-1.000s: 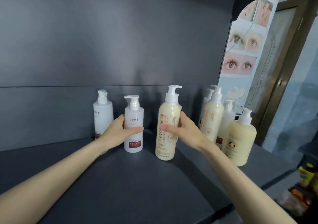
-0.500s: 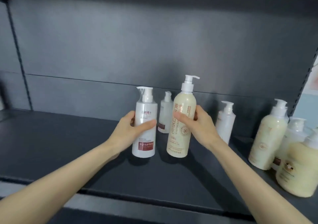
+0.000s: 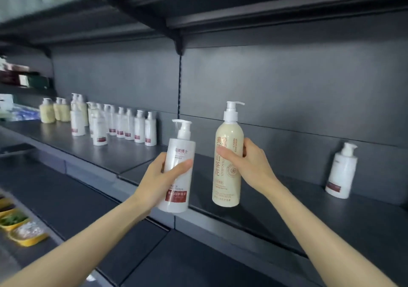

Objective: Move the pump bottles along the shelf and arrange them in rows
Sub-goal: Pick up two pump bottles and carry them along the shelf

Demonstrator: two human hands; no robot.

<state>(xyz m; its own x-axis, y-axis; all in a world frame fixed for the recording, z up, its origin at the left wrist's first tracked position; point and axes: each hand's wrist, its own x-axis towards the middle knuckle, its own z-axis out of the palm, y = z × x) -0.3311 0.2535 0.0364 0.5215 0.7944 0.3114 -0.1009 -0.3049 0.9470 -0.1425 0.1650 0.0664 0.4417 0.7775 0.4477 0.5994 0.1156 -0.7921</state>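
Note:
My left hand (image 3: 160,179) grips a white pump bottle with a red label (image 3: 179,154), held in the air over the front edge of the dark shelf (image 3: 276,211). Beside it, my right hand (image 3: 249,165) holds a taller cream pump bottle (image 3: 227,183) upright, also lifted clear of the shelf. Far to the left on the same shelf stand rows of white pump bottles (image 3: 123,124) and some cream ones (image 3: 55,112). One white pump bottle (image 3: 341,172) stands alone against the back wall on the right.
A lower dark shelf (image 3: 92,200) runs beneath. At the bottom left lie yellow trays (image 3: 24,231) with packaged goods. An upper shelf (image 3: 242,6) overhangs, carried by a bracket (image 3: 180,44) on an upright slotted rail.
Both hands have lifted their bottles off the shelf and carried them left. The view has swung left, bringing the arranged rows into sight; the group of cream bottles on the right has left the frame.

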